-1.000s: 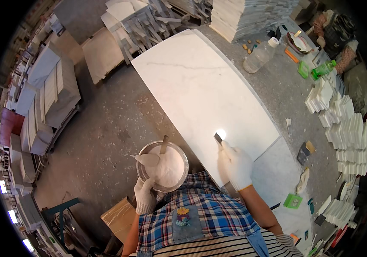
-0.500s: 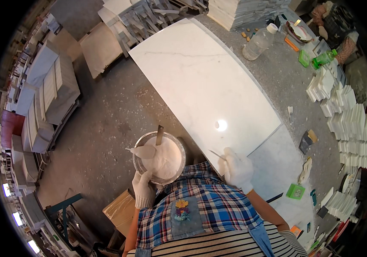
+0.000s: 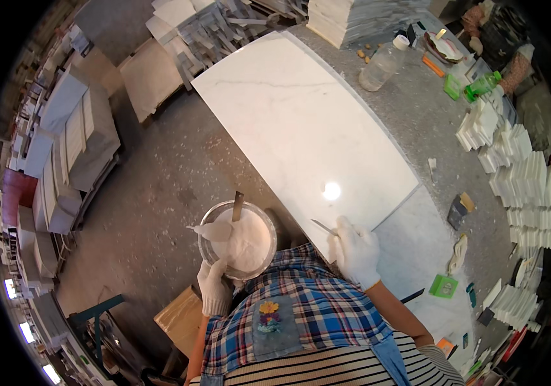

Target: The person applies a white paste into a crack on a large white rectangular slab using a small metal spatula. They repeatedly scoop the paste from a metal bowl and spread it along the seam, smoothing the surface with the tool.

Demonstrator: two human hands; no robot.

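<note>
Head view: the left hand, gloved, is clamped on the lower-left rim of a round metal bowl, which we see held just off the near edge of the slab, in front of the apron. In the bowl lie a pale mass and a small nozzle bottle, with a flat metal strip leaning out over the far rim. The right hand, gloved too, has its fingers closed around a thin blade, over the near end of the large white slab. That slab lies along the grey bench, with a second slab beside its near end.

We judge the step in hand to be blade work on the slab's surface, with the bowl kept close as a supply. At this angle we cannot tell whether the blade touches the stone. As we read it, another stroke calls for laying the blade low and even against the face, while a refill calls for keeping the bowl level and within the right hand's reach.
</note>
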